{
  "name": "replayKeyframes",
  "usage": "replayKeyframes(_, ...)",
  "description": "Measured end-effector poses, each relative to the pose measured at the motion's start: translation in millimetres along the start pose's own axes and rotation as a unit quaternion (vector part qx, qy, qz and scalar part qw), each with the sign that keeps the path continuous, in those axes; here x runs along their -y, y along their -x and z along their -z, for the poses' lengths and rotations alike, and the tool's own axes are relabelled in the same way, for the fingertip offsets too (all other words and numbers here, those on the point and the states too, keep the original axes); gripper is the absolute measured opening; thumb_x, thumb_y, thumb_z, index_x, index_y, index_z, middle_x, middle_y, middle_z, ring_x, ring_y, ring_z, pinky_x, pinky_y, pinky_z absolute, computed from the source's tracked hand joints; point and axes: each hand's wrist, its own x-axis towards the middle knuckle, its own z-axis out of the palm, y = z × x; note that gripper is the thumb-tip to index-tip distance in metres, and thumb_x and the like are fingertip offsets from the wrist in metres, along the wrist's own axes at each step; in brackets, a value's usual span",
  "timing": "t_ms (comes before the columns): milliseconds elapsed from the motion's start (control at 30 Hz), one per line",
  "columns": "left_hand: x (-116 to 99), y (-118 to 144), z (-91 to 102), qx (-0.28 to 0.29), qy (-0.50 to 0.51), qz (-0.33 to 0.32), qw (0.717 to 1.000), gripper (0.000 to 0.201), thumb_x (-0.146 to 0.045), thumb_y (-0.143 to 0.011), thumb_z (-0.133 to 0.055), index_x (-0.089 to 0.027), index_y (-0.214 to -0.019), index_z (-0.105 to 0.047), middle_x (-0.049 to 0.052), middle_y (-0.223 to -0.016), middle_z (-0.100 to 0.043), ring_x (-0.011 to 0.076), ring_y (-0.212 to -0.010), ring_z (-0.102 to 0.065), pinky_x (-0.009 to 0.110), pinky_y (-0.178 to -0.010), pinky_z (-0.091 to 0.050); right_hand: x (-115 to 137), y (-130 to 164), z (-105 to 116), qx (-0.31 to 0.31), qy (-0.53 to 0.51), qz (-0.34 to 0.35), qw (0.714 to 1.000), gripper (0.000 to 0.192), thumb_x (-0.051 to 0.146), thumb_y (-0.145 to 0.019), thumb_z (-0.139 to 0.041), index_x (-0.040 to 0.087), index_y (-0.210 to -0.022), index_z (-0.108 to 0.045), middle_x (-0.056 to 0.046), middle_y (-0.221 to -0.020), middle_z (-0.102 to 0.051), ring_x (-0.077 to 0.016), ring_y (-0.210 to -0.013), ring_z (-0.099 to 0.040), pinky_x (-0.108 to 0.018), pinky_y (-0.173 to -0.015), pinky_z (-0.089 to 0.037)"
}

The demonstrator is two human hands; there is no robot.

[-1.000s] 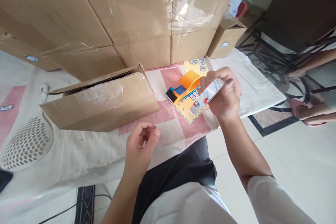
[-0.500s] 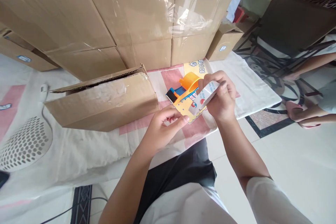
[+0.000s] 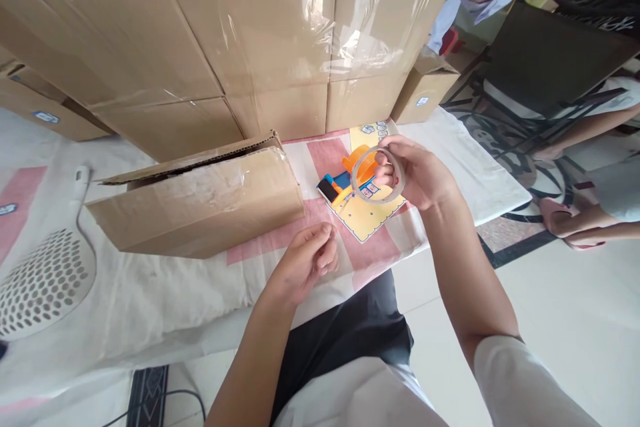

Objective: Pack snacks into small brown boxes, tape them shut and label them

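Note:
My right hand (image 3: 425,172) is closed on a roll of clear tape (image 3: 371,199), with fingertips inside the ring and the roll held up above the table. Beneath and behind the roll lies an orange and blue tape dispenser (image 3: 350,161) with a black end. It rests on a yellow printed card (image 3: 364,221), partly covered by the roll and my right hand. My left hand (image 3: 306,259) is closed at the table's near side, left of the card. Its thumb presses on the curled fingers, and whatever they may hold is hidden.
A long cardboard box (image 3: 210,213) with a gap along its top lies left of my hands. Stacked cartons (image 3: 270,33) under clear film rise behind. A white perforated object (image 3: 55,273) lies far left. People and a dark chair (image 3: 535,47) are at right.
The tape roll in my right hand has turned from edge-on to showing its open ring. My left hand has drawn back from the card and its fingers have closed. A sleeved arm appears at back right.

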Motion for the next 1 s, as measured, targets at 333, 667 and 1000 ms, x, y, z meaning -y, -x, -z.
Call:
replayKeyframes(333, -0.3, -12.3, 3.7, 0.029, 0.035, 0.006, 0.999, 0.039, -0.053, -0.104, -0.043, -0.02, -0.088, -0.054, -0.012, -0.044, -0.023, 0.0055, -0.04, -0.01, 0.02, -0.048, -0.025, 17.0, -29.8, 6.6, 0.066, 0.228, 0.091, 0.967, 0.034, 0.026, -0.074, -0.085, 0.021, -0.105, -0.073, -0.005, -0.093, -0.077, -0.0214, -0.08, -0.074, -0.034, -0.071, -0.06)
replayKeyframes(667, -11.0, -43.4, -7.7, -0.108, -0.087, -0.115, 0.984, 0.048, -0.058, -0.087, -0.066, -0.023, -0.119, -0.065, -0.006, -0.058, -0.053, 0.0043, -0.04, -0.024, 0.022, -0.046, -0.02, 19.0, -73.8, 7.8, -0.013, 0.596, 0.273, 0.755, 0.015, 0.019, -0.084, -0.054, 0.017, -0.089, -0.068, -0.003, -0.071, -0.069, -0.0171, -0.066, -0.061, -0.029, -0.069, -0.044)
replayKeyframes(1000, -57.9, -69.9, 10.7, -0.158, -0.225, -0.051, 0.96, 0.028, -0.043, -0.071, -0.074, -0.016, -0.081, -0.078, -0.003, -0.061, -0.049, 0.0074, -0.054, -0.034, 0.024, -0.052, -0.023, 12.6, -112.9, 31.4, 0.036, 0.793, 0.22, 0.567, 0.035, 0.027, -0.097, -0.044, 0.015, -0.121, -0.066, -0.01, -0.08, -0.072, -0.0228, -0.068, -0.058, -0.03, -0.061, -0.025)
